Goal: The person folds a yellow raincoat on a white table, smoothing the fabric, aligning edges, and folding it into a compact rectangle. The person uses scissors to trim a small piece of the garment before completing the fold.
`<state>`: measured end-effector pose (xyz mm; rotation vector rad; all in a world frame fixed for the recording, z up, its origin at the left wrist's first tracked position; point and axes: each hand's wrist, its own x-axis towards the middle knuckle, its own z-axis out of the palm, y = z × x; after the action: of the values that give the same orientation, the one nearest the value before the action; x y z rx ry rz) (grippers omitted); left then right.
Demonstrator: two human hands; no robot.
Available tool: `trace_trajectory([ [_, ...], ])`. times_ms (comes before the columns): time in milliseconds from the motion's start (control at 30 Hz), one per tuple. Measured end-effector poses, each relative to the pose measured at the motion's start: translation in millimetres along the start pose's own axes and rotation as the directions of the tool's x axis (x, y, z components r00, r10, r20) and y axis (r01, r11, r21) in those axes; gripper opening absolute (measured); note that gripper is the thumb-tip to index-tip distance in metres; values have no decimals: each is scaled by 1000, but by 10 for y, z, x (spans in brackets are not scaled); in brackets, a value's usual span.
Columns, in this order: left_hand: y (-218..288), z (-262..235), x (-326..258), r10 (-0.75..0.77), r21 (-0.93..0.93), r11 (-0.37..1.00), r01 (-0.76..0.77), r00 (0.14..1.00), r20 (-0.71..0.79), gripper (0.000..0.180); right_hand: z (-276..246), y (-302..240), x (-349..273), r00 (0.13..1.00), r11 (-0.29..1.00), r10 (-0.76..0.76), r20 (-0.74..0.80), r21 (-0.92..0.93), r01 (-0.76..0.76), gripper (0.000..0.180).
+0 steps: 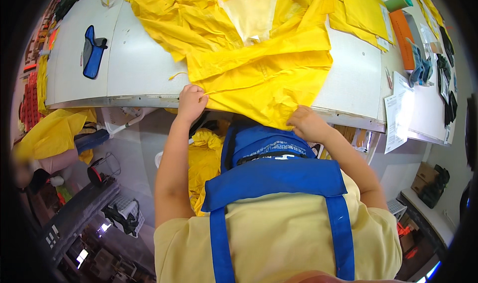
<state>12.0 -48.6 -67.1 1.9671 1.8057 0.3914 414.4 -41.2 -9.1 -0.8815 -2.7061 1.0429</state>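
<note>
Grips of left hand (pixel 192 104) and right hand (pixel 309 123) pinch the yellow cloth (pixel 264 76) by the tabletop (pixel 142 74)'s near edge; the cloth stretches away from both.

Two bare hands: left hand (pixel 193 103) near ten o'clock, right hand (pixel 309 124) near three. One spread yellow garment (pixel 269 74), twelve. One blue-black pouch-like item (pixel 92 59), ten. One green roll (pixel 398 2), one orange box (pixel 401 39), both near two. Two blue apron straps (pixel 341 238), six. Folded yellow packs (pixel 356 9), one o'clock: overlapping, count unclear.
</note>
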Motion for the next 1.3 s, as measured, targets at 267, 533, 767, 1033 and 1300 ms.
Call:
trace_trajectory([
  [267,330,29,69,-263,91,961,260,965,16,26,-88,405,360,883,962,257,-392,13,-274,26],
  [533,214,164,-230,-518,-485,801,350,812,-269,37,180,154,525,974,934,226,16,-286,-212,78],
  [767,593,285,-262,-653,-966,-202,164,712,258,49,-42,226,1500,904,859,-190,-382,-511,-36,37],
  [1033,917,102,-282,-518,-996,93,-8,854,-55,65,-729,763,2649,935,926,342,92,133,-352,34],
  [1300,1112,4,-96,-312,-939,329,97,950,-11,68,-431,1084,2745,918,912,396,39,99,-398,44],
])
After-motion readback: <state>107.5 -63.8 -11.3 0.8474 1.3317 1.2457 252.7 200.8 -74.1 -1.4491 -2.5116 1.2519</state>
